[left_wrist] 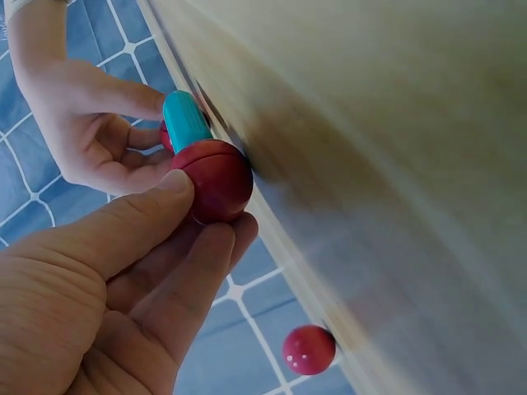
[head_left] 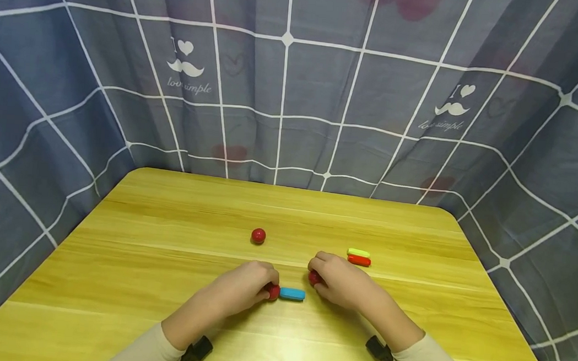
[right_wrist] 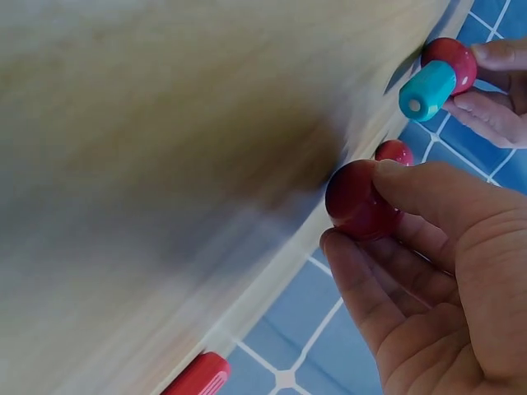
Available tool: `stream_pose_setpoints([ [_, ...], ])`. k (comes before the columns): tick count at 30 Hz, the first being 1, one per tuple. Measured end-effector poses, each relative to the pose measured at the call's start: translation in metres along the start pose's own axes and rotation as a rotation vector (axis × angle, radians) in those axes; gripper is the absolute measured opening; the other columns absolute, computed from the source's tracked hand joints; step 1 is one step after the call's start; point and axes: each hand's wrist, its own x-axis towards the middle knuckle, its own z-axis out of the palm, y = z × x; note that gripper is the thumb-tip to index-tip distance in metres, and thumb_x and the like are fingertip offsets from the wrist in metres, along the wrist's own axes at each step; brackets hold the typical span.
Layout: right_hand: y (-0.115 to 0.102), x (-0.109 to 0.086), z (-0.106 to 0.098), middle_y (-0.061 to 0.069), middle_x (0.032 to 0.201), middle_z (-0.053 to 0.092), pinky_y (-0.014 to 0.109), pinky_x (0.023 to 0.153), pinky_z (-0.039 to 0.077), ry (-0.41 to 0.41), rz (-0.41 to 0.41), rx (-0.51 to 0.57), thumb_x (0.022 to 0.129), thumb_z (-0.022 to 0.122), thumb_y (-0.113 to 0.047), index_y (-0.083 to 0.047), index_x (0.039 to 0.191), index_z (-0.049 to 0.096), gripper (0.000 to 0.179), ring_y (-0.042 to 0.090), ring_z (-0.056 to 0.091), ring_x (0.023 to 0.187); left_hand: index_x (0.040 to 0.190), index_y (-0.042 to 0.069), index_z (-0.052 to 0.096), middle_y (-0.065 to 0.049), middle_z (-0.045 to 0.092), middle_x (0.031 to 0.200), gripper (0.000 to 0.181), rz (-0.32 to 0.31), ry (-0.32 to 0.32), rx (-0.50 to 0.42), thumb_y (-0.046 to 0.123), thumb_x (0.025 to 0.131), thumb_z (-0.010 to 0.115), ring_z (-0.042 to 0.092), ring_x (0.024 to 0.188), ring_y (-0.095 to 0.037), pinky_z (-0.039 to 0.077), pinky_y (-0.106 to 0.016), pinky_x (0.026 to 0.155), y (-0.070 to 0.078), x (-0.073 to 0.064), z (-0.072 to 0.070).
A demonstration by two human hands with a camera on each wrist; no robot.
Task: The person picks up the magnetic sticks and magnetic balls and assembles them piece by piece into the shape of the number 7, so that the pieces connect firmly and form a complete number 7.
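Observation:
Between thumb and fingers, my left hand (head_left: pixel 249 284) pinches a glossy red ball (left_wrist: pixel 221 188) low over the wooden table. A short ribbed blue stick (head_left: pixel 292 294) extends from this ball toward the right; its far end shows a small pale dot in the right wrist view. My right hand (head_left: pixel 341 279) pinches a second red ball (right_wrist: pixel 356 202), a little farther back and to the right of the blue stick. In the head view, a gap separates that ball from the stick's free end. Fingers partly cover both held balls there.
A third red ball (head_left: pixel 258 236) lies on the table (head_left: pixel 178 212) beyond my left hand. Side by side behind my right hand are a short yellow-green stick (head_left: pixel 358 252) and a red stick (head_left: pixel 359 261). A grey-blue checked curtain (head_left: pixel 315 82) hangs along the table's far edge and sides.

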Motion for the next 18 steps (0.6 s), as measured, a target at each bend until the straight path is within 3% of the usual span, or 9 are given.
stream_pose_setpoints([
  [8, 0.002, -0.011, 0.0, -0.005, 0.089, 0.051, 0.022, 0.067, 0.047, 0.019, -0.002, 0.031, 0.085, 0.072, -0.012, -0.01, 0.096, 0.06, 0.016, 0.009, 0.048, 0.075, 0.083, 0.01, 0.064, 0.004, 0.057, 0.08, 0.016, 0.001, 0.026, 0.003, 0.005, 0.081, 0.079, 0.049, 0.072, -0.005, 0.044, -0.016, 0.062, -0.001, 0.005, -0.001],
  [18, 0.001, -0.023, 0.002, -0.007, 0.087, 0.049, 0.02, 0.064, 0.046, 0.024, 0.01, 0.039, 0.081, 0.075, -0.01, -0.012, 0.093, 0.058, 0.021, 0.008, 0.047, 0.074, 0.085, 0.011, 0.064, 0.004, 0.057, 0.082, 0.016, -0.042, 0.003, -0.002, 0.006, 0.082, 0.079, 0.05, 0.072, -0.006, 0.046, -0.018, 0.063, -0.001, 0.012, 0.001],
])
